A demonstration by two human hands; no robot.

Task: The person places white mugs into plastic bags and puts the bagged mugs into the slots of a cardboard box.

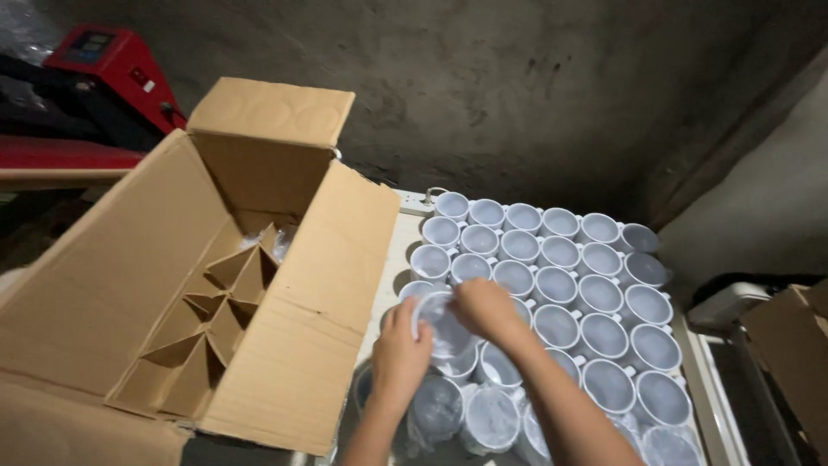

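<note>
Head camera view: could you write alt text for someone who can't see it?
Two bare hands, left hand and right hand, hold a white mug above rows of white mugs on a table. An open cardboard box with dividers sits left.

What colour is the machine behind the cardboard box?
Red, with a dark part below; the machine shows at top left in the head view.

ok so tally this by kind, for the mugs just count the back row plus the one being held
white mugs in the back row: 6
held mug, between the left hand and the right hand: 1
hands: 2
cardboard boxes, the big open box and the box at the right edge: 2
red machine: 1
total: 12
</note>
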